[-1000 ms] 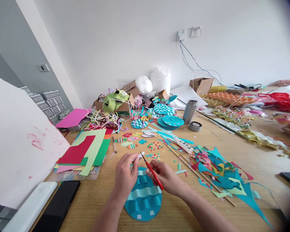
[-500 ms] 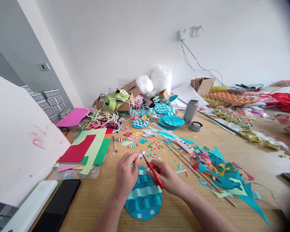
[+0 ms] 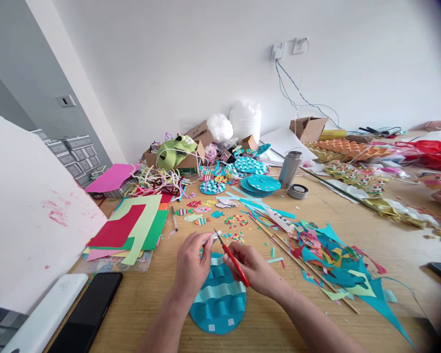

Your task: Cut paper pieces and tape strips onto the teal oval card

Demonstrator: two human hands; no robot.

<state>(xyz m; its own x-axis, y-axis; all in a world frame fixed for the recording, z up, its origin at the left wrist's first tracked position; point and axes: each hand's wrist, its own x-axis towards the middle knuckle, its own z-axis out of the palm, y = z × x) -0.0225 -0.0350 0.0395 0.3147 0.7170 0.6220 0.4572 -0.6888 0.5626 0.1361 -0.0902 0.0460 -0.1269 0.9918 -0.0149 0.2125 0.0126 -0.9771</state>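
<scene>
Your left hand (image 3: 191,262) pinches a small white scrap (image 3: 210,240) between thumb and fingertips, pressed tight, just above the far edge of the teal wave disc (image 3: 218,299). Your right hand (image 3: 252,267) is closed round a slim red-handled tool (image 3: 235,266) – what kind, I cannot tell – with its metal tip touching the scrap. The disc lies flat under both hands. Right of the disc is a heap of paper offcuts (image 3: 330,255). Beyond the disc is a white tube (image 3: 279,221), its print too small to read. Left of the disc lies a black phone (image 3: 86,316).
</scene>
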